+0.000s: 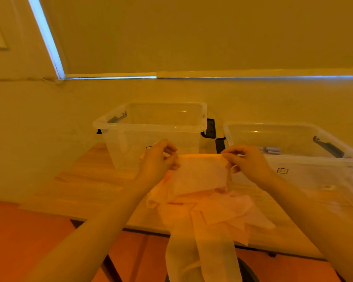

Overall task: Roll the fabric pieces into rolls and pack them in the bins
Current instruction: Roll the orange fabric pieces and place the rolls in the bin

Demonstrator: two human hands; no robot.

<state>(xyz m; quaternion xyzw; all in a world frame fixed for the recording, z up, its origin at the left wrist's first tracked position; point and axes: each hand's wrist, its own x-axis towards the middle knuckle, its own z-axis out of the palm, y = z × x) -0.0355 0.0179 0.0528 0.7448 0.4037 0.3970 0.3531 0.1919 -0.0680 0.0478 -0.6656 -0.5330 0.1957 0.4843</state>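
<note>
A pale fabric piece (pixel 200 174) is stretched upright above the wooden table (pixel 86 184). My left hand (pixel 161 157) pinches its top left corner and my right hand (pixel 245 159) pinches its top right corner. Beneath it lies a heap of several more pale fabric pieces (pixel 218 208); some strips hang over the table's front edge. Behind the hands stand two clear plastic bins: the left bin (pixel 151 125) looks empty, and the right bin (pixel 293 135) holds a few small pale rolls (pixel 271 150).
Both bins have dark latch handles on their sides. A yellowish wall rises right behind the bins. Orange floor shows below the table's front edge, and a dark round object sits under the hanging strips at the bottom.
</note>
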